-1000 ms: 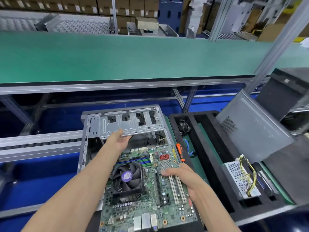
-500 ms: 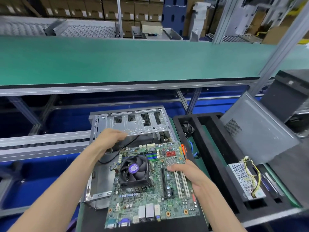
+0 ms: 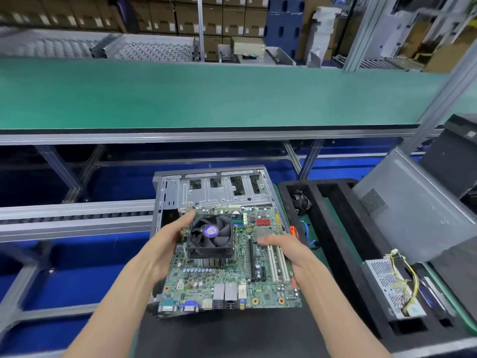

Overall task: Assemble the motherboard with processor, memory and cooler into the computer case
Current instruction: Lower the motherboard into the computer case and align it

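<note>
While held over the open computer case [image 3: 219,187], motherboard [image 3: 232,277] gripped from both sides: left hand [image 3: 167,244] wrapped around its left edge, thumb reaching up beside the cooler fan [image 3: 210,235]; right hand [image 3: 286,250] clasping its right edge, fingers lying across the white expansion slots [image 3: 277,264]. Rear ports [image 3: 206,302] of motherboard facing the person. Right of the case, black foam tray [image 3: 333,215] with power supply [image 3: 392,285] and grey side panel [image 3: 413,205].

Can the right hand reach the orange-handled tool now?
Probably not: the right hand grips the motherboard edge, shared with the left hand. The orange-handled tool lies close beside it, unobstructed, once released.
</note>
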